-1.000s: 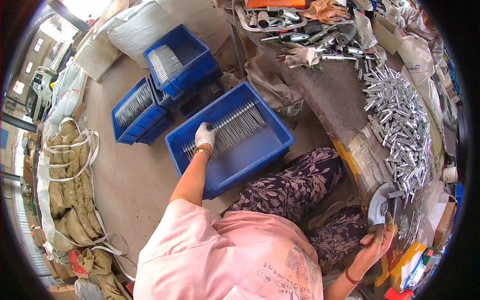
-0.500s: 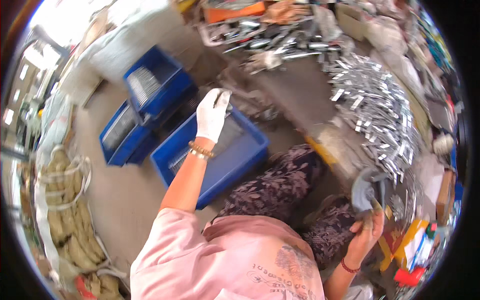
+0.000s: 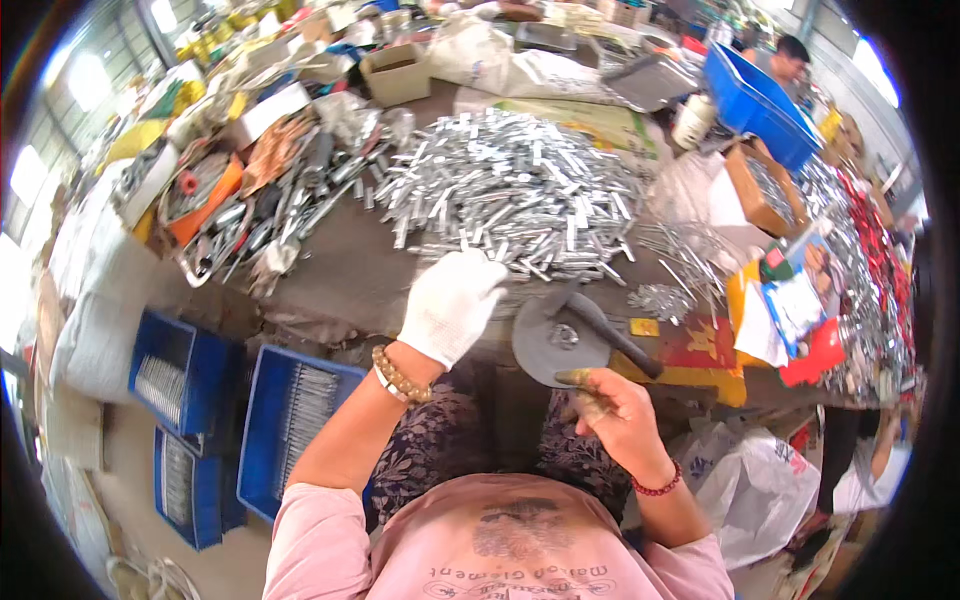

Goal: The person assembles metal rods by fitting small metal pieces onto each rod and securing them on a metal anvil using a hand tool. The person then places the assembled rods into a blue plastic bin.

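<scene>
My left hand (image 3: 452, 308), in a white knit glove, reaches over the near edge of a large heap of small silver metal pieces (image 3: 525, 190). Its thumb stands off from the bent fingers, and I see nothing in them. My bare right hand (image 3: 622, 415), its fingertips wrapped or stained dark, is beside the near rim of a grey round disc (image 3: 535, 340). Those fingers are loosely bent and apart, with no object visible between them. A dark bar-like arm (image 3: 615, 335) crosses the disc's right side, and a small shiny part sits at its middle.
Blue bins (image 3: 255, 440) with rows of metal pieces stand low on the left. Metal parts and an orange-edged tray (image 3: 212, 205) lie left of the heap. Thin rods (image 3: 690, 255), a cardboard box (image 3: 765, 190) and a white sack (image 3: 750, 490) are on the right.
The view has swung from the blue bins round to the bench. My left hand has gone from above a bin to the heap's edge. The right hand is still by the disc.
</scene>
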{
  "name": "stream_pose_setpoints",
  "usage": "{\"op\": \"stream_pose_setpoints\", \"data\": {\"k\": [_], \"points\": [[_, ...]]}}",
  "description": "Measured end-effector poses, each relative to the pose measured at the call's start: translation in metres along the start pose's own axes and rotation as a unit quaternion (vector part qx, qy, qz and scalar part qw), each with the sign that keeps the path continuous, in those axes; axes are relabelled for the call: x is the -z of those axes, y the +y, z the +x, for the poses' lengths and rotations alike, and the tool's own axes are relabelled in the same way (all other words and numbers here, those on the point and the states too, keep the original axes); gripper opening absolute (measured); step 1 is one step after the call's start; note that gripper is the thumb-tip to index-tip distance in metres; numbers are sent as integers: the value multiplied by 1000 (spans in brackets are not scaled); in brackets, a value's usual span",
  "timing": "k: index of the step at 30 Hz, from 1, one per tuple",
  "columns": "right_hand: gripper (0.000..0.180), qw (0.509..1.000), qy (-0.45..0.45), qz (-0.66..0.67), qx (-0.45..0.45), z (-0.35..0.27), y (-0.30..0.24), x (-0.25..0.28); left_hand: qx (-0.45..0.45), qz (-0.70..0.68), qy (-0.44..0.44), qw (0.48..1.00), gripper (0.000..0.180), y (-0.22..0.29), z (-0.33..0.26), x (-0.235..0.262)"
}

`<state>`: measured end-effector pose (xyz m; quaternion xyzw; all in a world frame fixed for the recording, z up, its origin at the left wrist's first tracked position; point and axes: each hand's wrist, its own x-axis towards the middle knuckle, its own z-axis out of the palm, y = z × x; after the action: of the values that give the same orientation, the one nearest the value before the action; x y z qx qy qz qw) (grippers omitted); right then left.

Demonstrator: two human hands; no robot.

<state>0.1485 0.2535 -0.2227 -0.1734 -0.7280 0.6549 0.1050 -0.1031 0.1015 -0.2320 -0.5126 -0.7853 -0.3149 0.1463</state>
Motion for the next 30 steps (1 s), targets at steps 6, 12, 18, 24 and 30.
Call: {"op": "stream_pose_setpoints", "data": {"k": [6, 12, 18, 24, 30], "points": [[22, 994, -28, -88, 52, -6, -12, 15, -30, 152, -40, 987, 14, -4, 24, -29], [22, 900, 204, -349, 164, 53, -27, 90, 25, 64, -52, 996, 16, 1, 24, -22], [6, 730, 256, -609, 173, 118, 18, 145, -31, -12, 3, 999, 18, 46, 8, 12], [5, 709, 236, -655, 110, 136, 40, 147, 0, -22, -129, 991, 18, 55, -22, 5], [17, 833, 190, -473, 215, 93, -19, 102, 14, -125, -68, 990, 16, 50, -25, -2]]}}
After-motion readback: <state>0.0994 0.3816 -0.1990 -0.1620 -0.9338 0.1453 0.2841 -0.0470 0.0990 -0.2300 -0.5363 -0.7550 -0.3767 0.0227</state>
